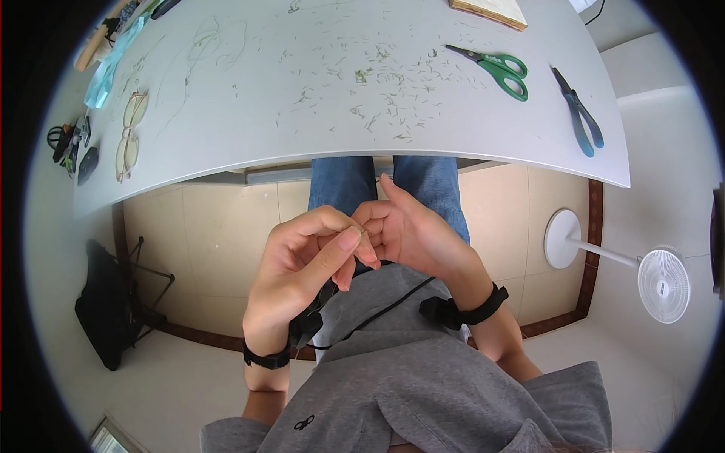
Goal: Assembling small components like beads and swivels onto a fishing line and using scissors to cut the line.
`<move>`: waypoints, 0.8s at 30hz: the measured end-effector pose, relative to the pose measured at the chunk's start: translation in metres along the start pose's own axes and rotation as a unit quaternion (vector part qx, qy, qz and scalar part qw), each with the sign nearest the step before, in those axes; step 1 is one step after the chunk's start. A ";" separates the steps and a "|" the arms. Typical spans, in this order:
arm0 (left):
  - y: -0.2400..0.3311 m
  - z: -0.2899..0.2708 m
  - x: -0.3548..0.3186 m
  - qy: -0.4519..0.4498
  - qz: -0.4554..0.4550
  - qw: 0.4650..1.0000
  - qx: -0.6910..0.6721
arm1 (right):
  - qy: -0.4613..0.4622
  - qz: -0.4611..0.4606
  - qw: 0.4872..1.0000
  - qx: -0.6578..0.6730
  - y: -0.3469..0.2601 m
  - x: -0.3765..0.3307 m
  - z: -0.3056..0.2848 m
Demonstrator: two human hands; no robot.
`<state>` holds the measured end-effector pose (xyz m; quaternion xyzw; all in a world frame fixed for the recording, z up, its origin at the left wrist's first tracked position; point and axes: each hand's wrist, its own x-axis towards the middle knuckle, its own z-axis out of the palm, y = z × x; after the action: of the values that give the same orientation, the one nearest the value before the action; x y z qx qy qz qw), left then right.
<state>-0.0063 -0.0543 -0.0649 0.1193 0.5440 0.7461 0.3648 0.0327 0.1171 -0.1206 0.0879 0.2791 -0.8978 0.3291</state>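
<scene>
Thin strand [364, 231], barely visible, sits at the fingertips of the left hand [298, 260] in the head view, above the lap and just off the near edge of the table [249, 136]. The left thumb and forefinger are pinched together on it, the other fingers curled. The right hand [415, 230] is spread, thumb wide of its half-bent fingers; whether these touch the strand, I cannot tell. Green clippings [389, 75] lie scattered on the tabletop beside green-handled scissors [502, 72].

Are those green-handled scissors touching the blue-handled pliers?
Apart. The head view shows it: a plain strip of white tabletop lies between the green-handled scissors and the blue-handled pliers.
</scene>
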 end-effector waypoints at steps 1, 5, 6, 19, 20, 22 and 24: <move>-0.001 -0.001 0.000 0.000 0.000 1.000 0.000 | 0.002 -0.004 1.000 0.011 -0.003 -0.001 0.003; -0.001 -0.001 0.000 -0.008 0.002 0.999 0.031 | 0.011 -0.030 0.999 -0.042 -0.010 -0.004 -0.001; -0.001 0.000 0.000 -0.006 0.011 0.999 0.048 | 0.012 -0.029 0.999 -0.042 -0.010 -0.005 -0.001; -0.005 -0.001 0.001 0.013 0.027 0.998 0.054 | 0.109 -0.111 0.971 -0.180 -0.003 -0.009 0.004; -0.007 -0.001 0.001 0.016 0.028 0.998 0.058 | 0.128 -0.136 0.964 -0.191 -0.005 -0.010 0.007; -0.007 -0.001 0.002 0.019 0.029 0.997 0.062 | 0.130 -0.134 0.966 -0.179 -0.007 -0.012 0.009; -0.006 -0.001 0.002 0.026 0.031 0.997 0.060 | 0.130 -0.131 0.968 -0.168 -0.006 -0.012 0.006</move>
<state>-0.0056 -0.0523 -0.0713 0.1386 0.5933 0.7257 0.3195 0.0384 0.1244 -0.1086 0.1101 0.4755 -0.8541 0.1795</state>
